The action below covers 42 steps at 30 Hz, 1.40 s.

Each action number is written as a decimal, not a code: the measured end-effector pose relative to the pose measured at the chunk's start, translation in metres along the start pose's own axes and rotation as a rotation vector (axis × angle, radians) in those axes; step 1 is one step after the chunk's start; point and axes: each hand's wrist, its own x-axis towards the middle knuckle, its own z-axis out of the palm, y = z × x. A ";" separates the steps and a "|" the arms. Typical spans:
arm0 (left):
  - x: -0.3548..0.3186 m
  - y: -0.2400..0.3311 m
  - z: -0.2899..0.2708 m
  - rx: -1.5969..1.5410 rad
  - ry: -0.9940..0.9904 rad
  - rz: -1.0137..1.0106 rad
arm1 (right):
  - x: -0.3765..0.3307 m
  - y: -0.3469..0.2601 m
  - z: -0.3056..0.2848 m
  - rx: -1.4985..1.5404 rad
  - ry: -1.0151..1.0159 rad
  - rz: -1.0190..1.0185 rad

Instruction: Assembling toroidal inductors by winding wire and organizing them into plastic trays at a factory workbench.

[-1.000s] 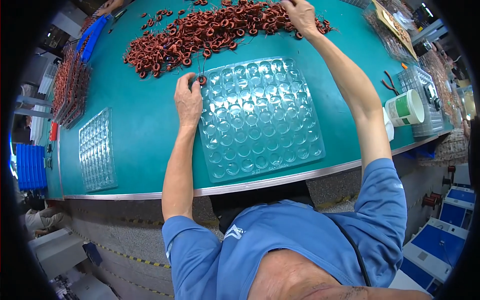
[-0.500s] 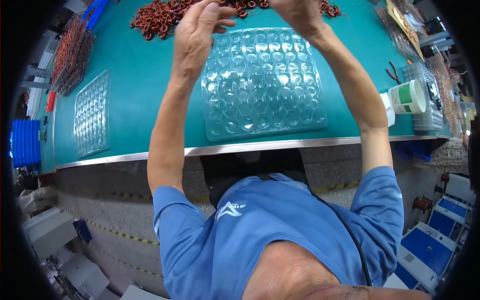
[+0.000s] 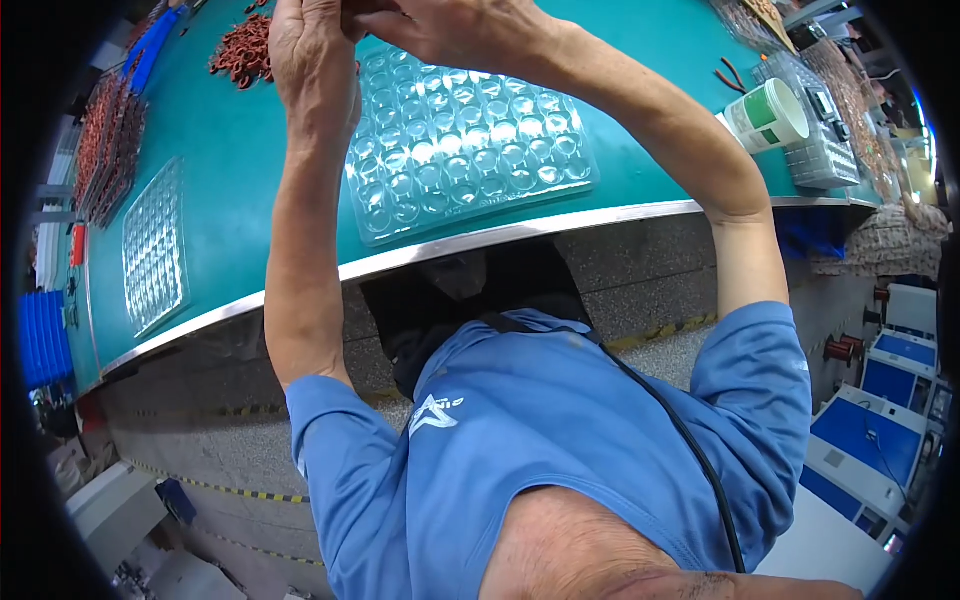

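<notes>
My left hand [image 3: 312,65] is at the top edge, beyond the left far corner of a clear plastic blister tray [image 3: 480,205]. Its fingertips are cut off by the edge of the picture. My right hand [image 3: 450,32] reaches across above the tray's far side, its fingers curled and meeting my left hand. Whatever may lie between the fingers is hidden. Rows of round pockets cover the tray, and no parts show in the visible ones. Left of my left hand lies a heap of red-brown wire-wound ring coils [image 3: 240,52].
A second blister tray [image 3: 155,250] lies left, near a stack of trays with red-brown coils [image 3: 108,150]. On the right are a white-and-green cup [image 3: 770,115] on its side, red-handled pliers [image 3: 731,76] and stacked clear trays [image 3: 825,160]. The table's pale front edge [image 3: 520,228] runs before me.
My right hand has come leftward to meet my left hand at the top edge. The view has turned, so the table and trays sit farther left and higher in the picture.
</notes>
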 end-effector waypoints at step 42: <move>-0.066 -0.032 -0.002 0.514 -0.155 -0.273 | -0.088 0.022 0.092 0.915 -0.038 0.484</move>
